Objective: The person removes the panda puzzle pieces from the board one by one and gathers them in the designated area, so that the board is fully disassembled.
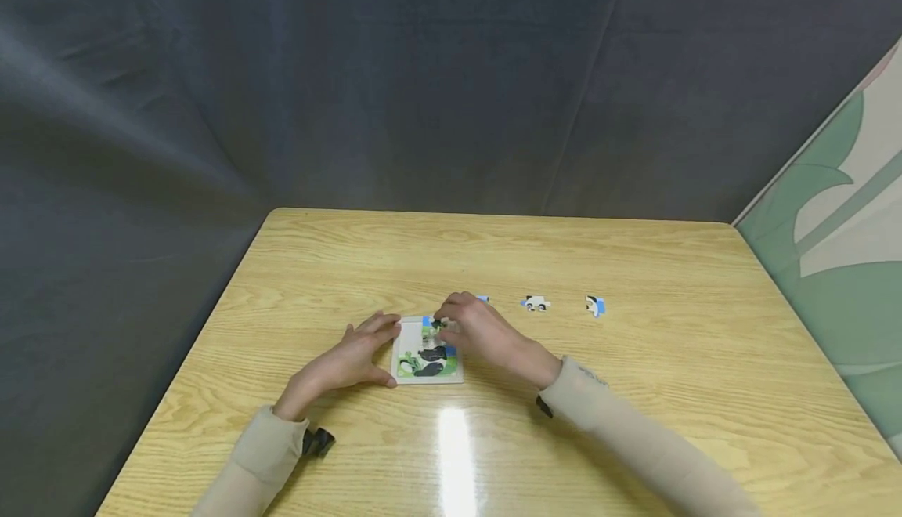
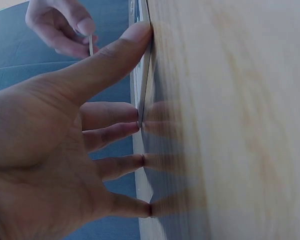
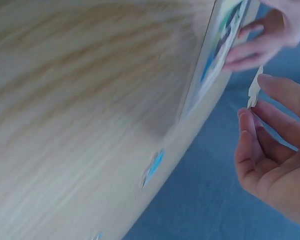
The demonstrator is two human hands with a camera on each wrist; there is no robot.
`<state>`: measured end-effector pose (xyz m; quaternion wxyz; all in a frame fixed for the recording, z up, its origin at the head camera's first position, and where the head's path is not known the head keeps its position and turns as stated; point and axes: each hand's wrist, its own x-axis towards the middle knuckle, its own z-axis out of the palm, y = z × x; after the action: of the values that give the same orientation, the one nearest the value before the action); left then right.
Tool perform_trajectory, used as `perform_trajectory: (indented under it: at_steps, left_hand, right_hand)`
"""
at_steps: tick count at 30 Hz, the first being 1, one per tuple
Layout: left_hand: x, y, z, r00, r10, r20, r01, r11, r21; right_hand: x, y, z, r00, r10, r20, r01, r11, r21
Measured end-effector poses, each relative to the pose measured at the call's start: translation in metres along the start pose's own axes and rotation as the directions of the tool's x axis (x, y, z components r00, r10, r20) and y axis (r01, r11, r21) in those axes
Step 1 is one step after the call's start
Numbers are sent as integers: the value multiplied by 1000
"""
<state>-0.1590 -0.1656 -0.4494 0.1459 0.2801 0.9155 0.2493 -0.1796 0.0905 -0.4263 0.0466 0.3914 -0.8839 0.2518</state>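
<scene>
left hand (image 1: 350, 356) spread, fingers straight, thumb set apart; right hand (image 1: 485, 333) raised, pinching with thumb and fingers.

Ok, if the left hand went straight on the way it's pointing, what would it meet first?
The puzzle tray: the left hand touches its left side. Past that, the right hand with its pinched puzzle piece seems next, though its height over the tray is hard to judge.

Puzzle piece (image 3: 254, 89) above part-filled tray (image 1: 409, 338).
</scene>
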Motion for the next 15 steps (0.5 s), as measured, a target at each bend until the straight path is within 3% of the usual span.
perform_trajectory:
  at_steps: [7,15]
  left_hand:
    - [1,3,-1,1000,1,9,-2,1000,8]
    - [2,3,-1,1000,1,13,-1,1000,0]
  right_hand:
    - [-26,19,-22,998,11,-65,-13,999,-37]
    - [-53,36,-29,999,31,-34,-32,999,-33]
